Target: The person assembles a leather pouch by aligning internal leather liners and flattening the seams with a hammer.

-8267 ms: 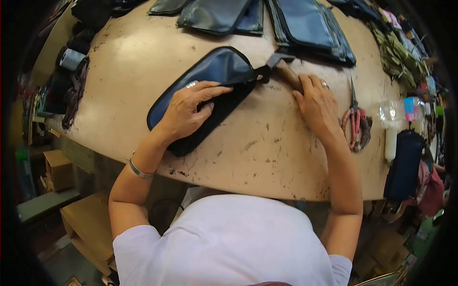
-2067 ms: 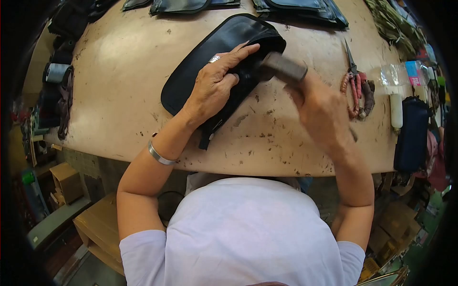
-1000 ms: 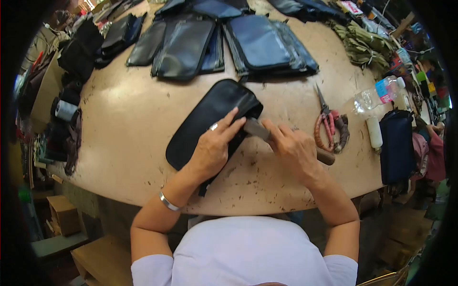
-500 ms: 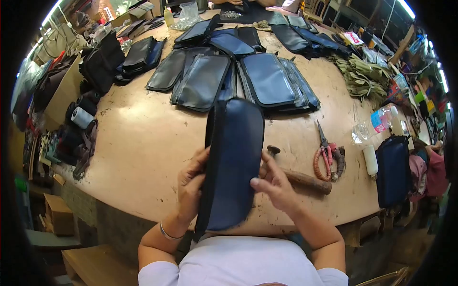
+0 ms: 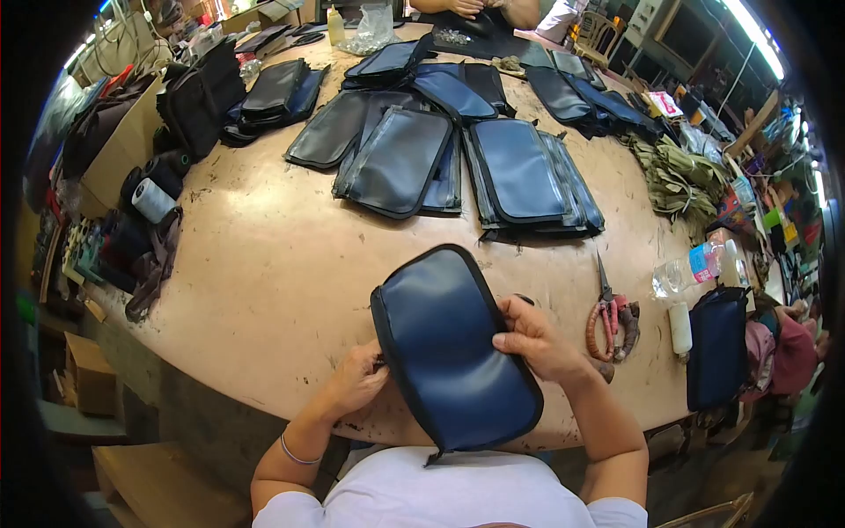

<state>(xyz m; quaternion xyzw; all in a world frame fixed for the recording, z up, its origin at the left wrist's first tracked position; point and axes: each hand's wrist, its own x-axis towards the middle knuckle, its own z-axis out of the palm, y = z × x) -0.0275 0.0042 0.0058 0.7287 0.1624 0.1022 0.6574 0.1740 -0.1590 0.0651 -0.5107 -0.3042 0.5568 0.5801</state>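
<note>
We are holding the blue pouch (image 5: 453, 334), right fingers (image 5: 513, 340) pinching one side, left fingers (image 5: 365, 359) pinching the other.

bench (image 5: 255, 290): tan surface, dark scuffs throughout, curved front edge. lit tube light (image 5: 753, 37) overhead at upper right. chair (image 5: 597, 37) stands beyond the far edge. open cardboard box (image 5: 90, 374) sits low at left.

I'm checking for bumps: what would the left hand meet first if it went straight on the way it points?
Most likely the navy pouch, at its black-trimmed left edge; the left hand looks close to it or touching, though depth is unclear.
</note>
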